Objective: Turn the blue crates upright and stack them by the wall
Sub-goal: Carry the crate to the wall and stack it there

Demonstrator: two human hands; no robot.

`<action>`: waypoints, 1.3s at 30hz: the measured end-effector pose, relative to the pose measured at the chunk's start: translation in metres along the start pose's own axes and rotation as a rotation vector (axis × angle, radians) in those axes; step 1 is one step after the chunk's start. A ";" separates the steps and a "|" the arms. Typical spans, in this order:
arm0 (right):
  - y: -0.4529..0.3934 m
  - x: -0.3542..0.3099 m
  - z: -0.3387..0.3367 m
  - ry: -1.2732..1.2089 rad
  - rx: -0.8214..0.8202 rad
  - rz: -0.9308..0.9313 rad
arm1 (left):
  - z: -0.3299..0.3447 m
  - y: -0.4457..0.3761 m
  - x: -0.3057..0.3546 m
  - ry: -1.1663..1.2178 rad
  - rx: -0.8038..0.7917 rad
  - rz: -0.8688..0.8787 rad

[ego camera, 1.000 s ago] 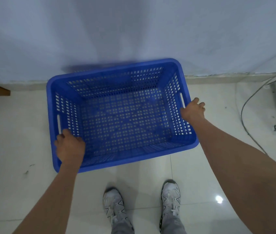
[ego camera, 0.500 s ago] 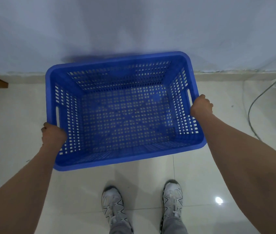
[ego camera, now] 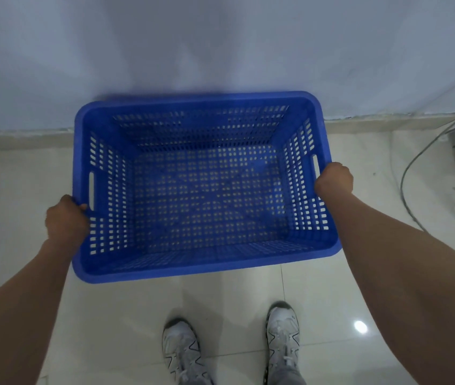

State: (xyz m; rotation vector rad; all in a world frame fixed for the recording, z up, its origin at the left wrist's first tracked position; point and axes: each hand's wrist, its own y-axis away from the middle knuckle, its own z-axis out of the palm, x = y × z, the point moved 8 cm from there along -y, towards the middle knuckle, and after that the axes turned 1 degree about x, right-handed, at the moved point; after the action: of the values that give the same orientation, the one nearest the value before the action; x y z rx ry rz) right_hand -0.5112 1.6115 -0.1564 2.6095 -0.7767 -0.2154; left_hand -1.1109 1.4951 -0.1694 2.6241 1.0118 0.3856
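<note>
Blue crate [ego camera: 201,262] upright, left hand [ego camera: 66,222], right hand [ego camera: 333,180] gripping rims

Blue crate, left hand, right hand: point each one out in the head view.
blue crate [ego camera: 198,195]: head view, on its perforated floor.
left hand [ego camera: 66,222]: head view, on the back of the hand gripping the crate's left rim.
right hand [ego camera: 334,179]: head view, on the knuckles gripping the crate's right rim.
</note>
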 end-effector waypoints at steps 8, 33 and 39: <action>-0.015 -0.011 -0.007 -0.090 0.017 0.031 | -0.005 -0.014 0.013 0.007 -0.022 -0.047; 0.044 -0.056 -0.065 0.249 -0.065 -0.273 | -0.036 0.072 0.111 -0.122 -0.206 0.173; 0.140 -0.082 -0.165 0.246 -0.070 -0.454 | -0.137 0.173 0.182 -0.185 -0.211 0.326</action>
State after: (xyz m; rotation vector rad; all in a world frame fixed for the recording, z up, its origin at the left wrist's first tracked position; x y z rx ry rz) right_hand -0.6052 1.6056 0.0555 2.6431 -0.0866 -0.0435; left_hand -0.9245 1.5221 0.0455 2.5718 0.4576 0.2945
